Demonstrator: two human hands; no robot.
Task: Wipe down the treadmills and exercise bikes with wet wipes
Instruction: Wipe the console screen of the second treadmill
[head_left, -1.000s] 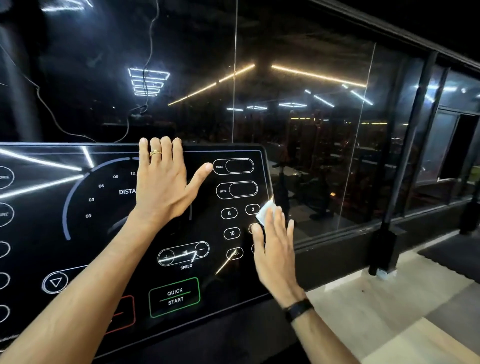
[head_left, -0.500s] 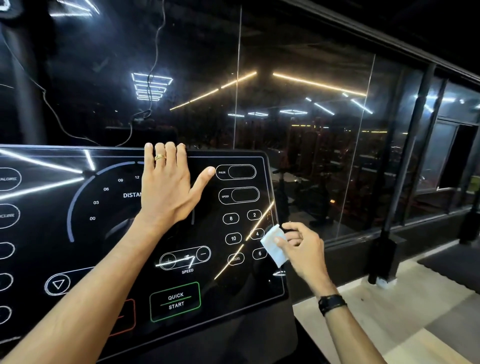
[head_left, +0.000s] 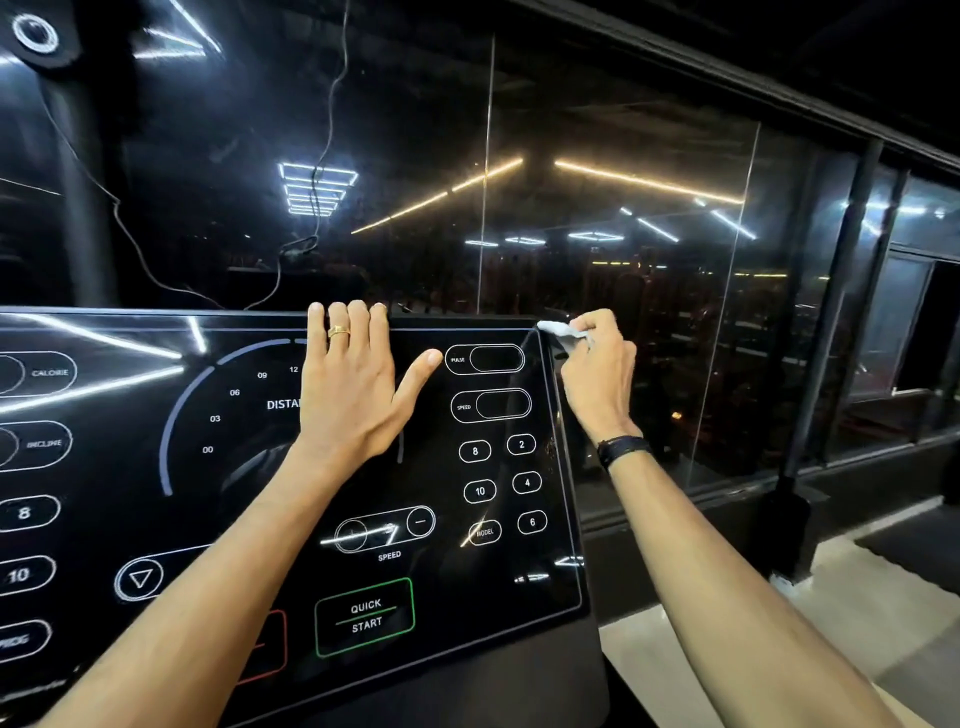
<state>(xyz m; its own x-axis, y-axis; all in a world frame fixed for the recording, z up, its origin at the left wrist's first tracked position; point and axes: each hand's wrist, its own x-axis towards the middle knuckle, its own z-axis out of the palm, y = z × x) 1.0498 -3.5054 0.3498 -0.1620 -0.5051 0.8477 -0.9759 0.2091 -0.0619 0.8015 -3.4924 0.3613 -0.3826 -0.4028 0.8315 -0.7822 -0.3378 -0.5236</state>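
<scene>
Right hand (head_left: 597, 374) w/ wipe (head_left: 558, 330) moved up to console (head_left: 498, 597) top-right corner.

Ahead of you a dark glass wall (head_left: 597, 218) in black posts (head_left: 831, 338) mirrors white and amber ceiling light strips (head_left: 644, 179); a pale floor (head_left: 857, 623) lies lower right.

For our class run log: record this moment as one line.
left hand flat on glossy black treadmill console | right hand pinches white wet wipe at top-right corner
</scene>
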